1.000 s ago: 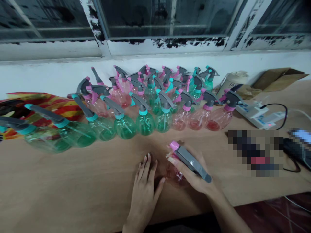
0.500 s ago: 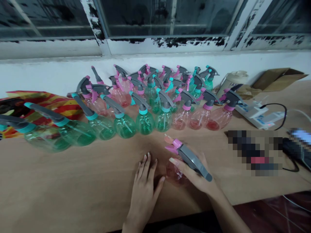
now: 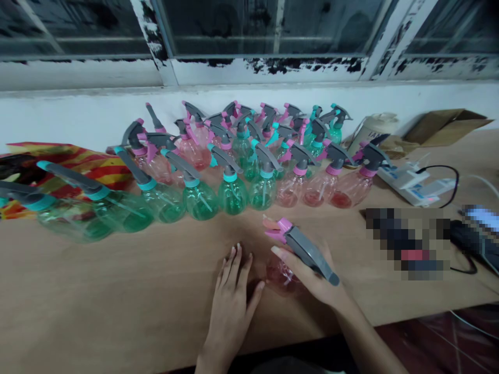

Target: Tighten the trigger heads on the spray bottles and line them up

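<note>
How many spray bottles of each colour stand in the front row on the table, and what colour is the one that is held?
green bottles, front row: 6
pink bottles, front row: 3
held pink bottle, in the right hand: 1
Total: 10

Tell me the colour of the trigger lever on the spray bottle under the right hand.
Grey lever, pink nozzle; head view.

Your right hand (image 3: 312, 272) wraps a pink spray bottle (image 3: 283, 272) standing on the wooden table (image 3: 117, 291) — its grey trigger head (image 3: 307, 252) points away from you. Your left hand (image 3: 232, 301) lies flat just beside it. Behind — rows of green and pink spray bottles (image 3: 234, 166) along the wall.
</note>
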Available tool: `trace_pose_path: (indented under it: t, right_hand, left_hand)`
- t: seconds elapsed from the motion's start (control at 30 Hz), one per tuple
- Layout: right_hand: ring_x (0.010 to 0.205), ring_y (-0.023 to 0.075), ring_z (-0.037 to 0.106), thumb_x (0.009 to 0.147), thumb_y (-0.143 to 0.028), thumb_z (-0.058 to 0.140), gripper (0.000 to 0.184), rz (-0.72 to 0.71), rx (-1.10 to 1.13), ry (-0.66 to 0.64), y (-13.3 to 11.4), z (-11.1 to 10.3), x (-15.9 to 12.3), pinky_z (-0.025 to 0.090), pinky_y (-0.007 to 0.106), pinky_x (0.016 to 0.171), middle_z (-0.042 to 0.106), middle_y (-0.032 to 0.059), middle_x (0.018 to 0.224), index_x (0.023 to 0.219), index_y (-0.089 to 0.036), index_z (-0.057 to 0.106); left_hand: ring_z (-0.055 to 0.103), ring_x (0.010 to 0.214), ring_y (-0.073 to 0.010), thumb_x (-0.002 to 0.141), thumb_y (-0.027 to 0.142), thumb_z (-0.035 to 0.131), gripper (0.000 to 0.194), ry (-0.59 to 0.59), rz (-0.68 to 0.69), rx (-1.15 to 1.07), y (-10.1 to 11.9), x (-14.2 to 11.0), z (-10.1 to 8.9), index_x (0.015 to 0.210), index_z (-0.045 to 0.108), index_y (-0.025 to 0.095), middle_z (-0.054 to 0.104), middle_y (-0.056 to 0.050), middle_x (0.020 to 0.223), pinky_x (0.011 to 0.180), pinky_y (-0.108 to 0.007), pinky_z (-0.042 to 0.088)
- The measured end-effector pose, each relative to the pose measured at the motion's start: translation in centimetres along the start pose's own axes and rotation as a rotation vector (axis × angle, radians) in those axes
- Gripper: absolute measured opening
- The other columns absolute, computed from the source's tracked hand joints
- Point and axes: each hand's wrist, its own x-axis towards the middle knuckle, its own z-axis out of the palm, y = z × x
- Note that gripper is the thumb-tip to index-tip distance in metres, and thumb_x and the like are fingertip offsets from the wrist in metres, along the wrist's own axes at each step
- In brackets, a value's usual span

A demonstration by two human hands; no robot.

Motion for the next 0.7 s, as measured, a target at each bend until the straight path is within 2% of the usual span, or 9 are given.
trace_pose_path:
  t: [0.23, 0.43, 0.53, 0.6, 0.7]
  right_hand:
    - [0.111, 0.022, 0.062, 0.086, -0.027, 0.06, 0.029, -0.016, -0.018, 0.011, -0.2, 0.14, 0.05, 0.047, 0.038, 0.099, 0.067, 0.0023, 0.117, 0.115, -0.03, 0.062]
    - [0.094, 0.0229, 0.068, 0.084, -0.033, 0.062, 0.011, 0.037, -0.026, 0.119, -0.12, 0.8, -0.27, 0.056, 0.033, 0.077, 0.071, 0.0028, 0.096, 0.092, -0.028, 0.066]
    - [0.08, 0.0212, 0.069, 0.084, -0.033, 0.062, 0.007, 0.06, -0.056, 0.117, -0.36, 0.72, -0.23, 0.056, 0.032, 0.069, 0.07, 0.002, 0.086, 0.088, -0.028, 0.065]
    - [0.083, 0.0215, 0.068, 0.083, -0.032, 0.062, 0.009, 0.031, -0.068, 0.104, -0.58, 0.46, -0.16, 0.056, 0.033, 0.072, 0.07, 0.0018, 0.088, 0.09, -0.028, 0.066]
    - [0.097, 0.0246, 0.067, 0.083, -0.032, 0.062, 0.023, -0.027, -0.066, 0.068, -0.68, 0.07, -0.19, 0.054, 0.038, 0.085, 0.07, 0.0031, 0.103, 0.105, -0.029, 0.065]
  left_hand:
    - [0.026, 0.14, -0.0283, 0.097, 0.033, 0.043, 0.049, -0.005, -0.001, 0.021, 0.09, -0.03, -0.06, 0.141, 0.034, 0.013, 0.033, -0.016, 0.15, 0.108, -0.051, 0.032]
    - [0.026, 0.139, -0.0283, 0.097, 0.032, 0.044, 0.049, -0.015, -0.007, 0.026, 0.17, 0.01, -0.17, 0.141, 0.034, 0.013, 0.033, -0.016, 0.15, 0.108, -0.05, 0.033]
    - [0.025, 0.14, -0.0291, 0.097, 0.031, 0.045, 0.049, -0.027, -0.003, 0.02, 0.2, 0.04, -0.27, 0.141, 0.035, 0.014, 0.032, -0.016, 0.15, 0.108, -0.051, 0.033]
    - [0.025, 0.14, -0.0294, 0.097, 0.029, 0.045, 0.049, -0.033, 0.0, 0.007, 0.2, 0.06, -0.31, 0.141, 0.034, 0.014, 0.031, -0.016, 0.151, 0.108, -0.052, 0.032]
    - [0.025, 0.14, -0.0291, 0.095, 0.029, 0.048, 0.05, -0.033, -0.006, -0.033, 0.17, 0.07, -0.4, 0.142, 0.034, 0.017, 0.03, -0.015, 0.151, 0.108, -0.052, 0.031]
